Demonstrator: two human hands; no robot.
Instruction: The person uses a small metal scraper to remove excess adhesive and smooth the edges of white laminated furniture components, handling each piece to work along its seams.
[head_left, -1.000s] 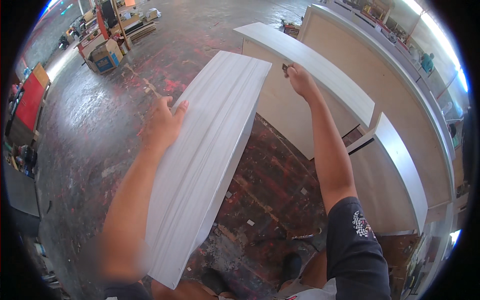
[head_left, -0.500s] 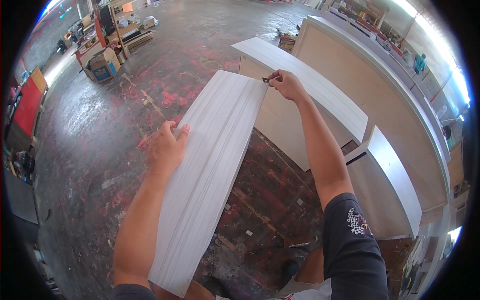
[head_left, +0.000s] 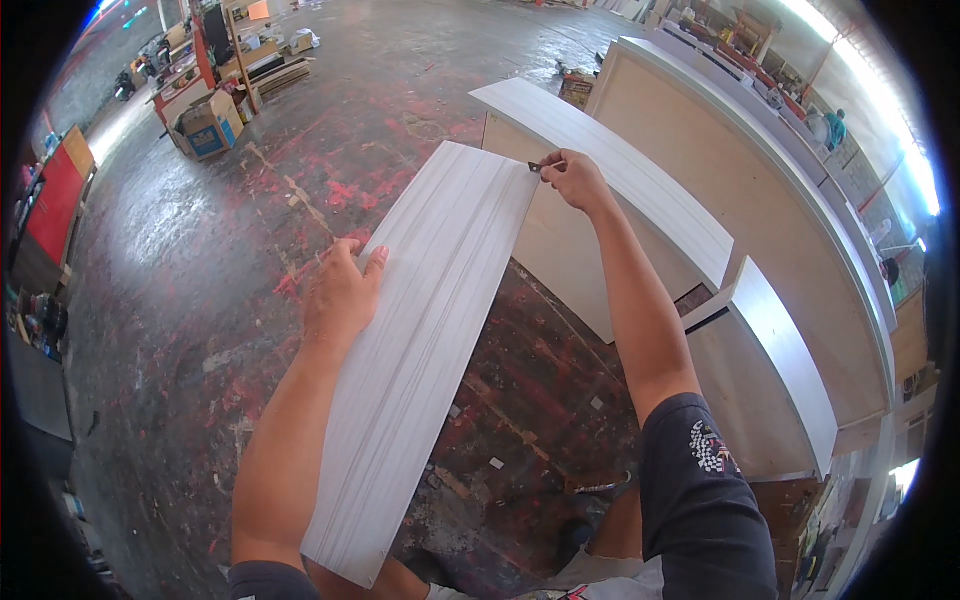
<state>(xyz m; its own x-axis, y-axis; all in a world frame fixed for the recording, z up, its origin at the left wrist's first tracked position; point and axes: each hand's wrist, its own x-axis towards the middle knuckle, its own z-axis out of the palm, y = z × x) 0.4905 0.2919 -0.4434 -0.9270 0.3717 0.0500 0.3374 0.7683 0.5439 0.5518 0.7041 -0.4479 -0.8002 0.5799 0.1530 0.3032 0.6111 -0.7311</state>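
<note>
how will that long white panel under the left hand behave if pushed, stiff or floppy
The long white panel would probably be stiff, as no sag shows along it. Its smooth-looking face may be slippery. Being long and narrow, it would likely swivel if pushed at one end.

Illumination adequate. Strip of light (head_left: 888, 108), far right of the right fingers (head_left: 566, 172), overexposed. Glare noted on floor (head_left: 165, 225) left of the left fingers (head_left: 345, 247); floor below the right fingers dim. Panel (head_left: 425, 330) grain legible. Fisheye curvature, blackened corners outermost.
</note>
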